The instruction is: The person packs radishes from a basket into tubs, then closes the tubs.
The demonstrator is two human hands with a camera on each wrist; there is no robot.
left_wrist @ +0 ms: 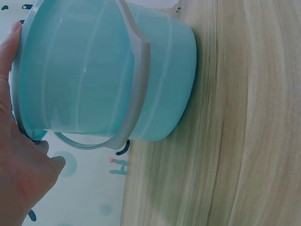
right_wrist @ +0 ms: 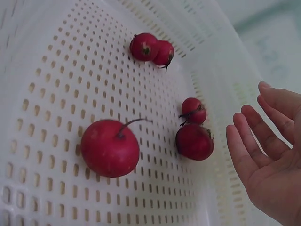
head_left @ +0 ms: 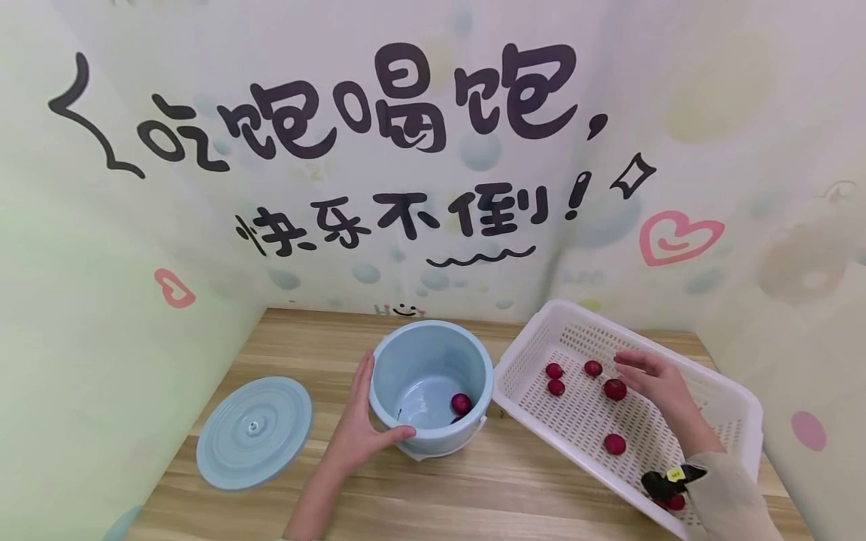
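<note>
A light blue bucket (head_left: 431,443) stands upright on the wooden table, with a red radish (head_left: 461,404) and part of another on its floor. My left hand (head_left: 361,432) grips its rim at the left, the thumb along the front edge and the fingers against the side. In the left wrist view, a pale handle (left_wrist: 141,75) hangs across the bucket's side. My right hand (head_left: 656,387) is over the white perforated basket (head_left: 534,417), fingers extended and holding nothing. Several radishes lie scattered in the basket; one large radish (right_wrist: 110,148) shows a thin root.
A round blue lid (head_left: 253,432) lies on the table (head_left: 501,481) left of the bucket. The basket's left corner is close beside the bucket. Behind the table rises a wall covering (head_left: 406,278) with black lettering. A black wrist strap (head_left: 659,485) is on my right arm.
</note>
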